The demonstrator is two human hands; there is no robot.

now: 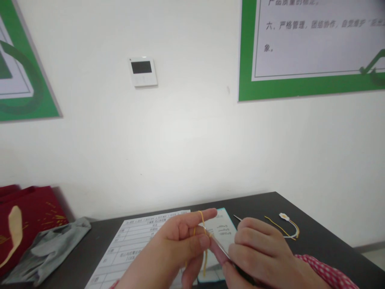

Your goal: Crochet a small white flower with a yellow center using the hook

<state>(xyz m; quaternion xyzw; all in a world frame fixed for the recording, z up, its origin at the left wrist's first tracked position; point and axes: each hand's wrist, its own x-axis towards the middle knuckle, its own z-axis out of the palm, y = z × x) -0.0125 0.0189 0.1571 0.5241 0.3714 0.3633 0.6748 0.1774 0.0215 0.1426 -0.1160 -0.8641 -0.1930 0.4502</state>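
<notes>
My left hand [177, 245] has its index finger stretched out, with yellow yarn [205, 259] looped over it. Its thumb presses against the fingers, pinching the yarn, and a loose tail hangs below. My right hand [264, 253] is closed around a thin metal crochet hook [221, 249] with a dark handle. The hook's tip meets the yarn at my left fingertips. Beyond my right knuckles a slim metal point [237, 218] shows; the rest of that thing is hidden. Right of my right hand lies a small white crocheted piece [284, 217] with a yellow centre and white and yellow yarn tails.
A printed sheet [120, 245] and a blue-edged card [224, 218] lie on the dark table [255, 202] under my hands. At the left are a grey cloth [51, 251] and a red bag [33, 216]. The white wall [186, 140] rises behind the table.
</notes>
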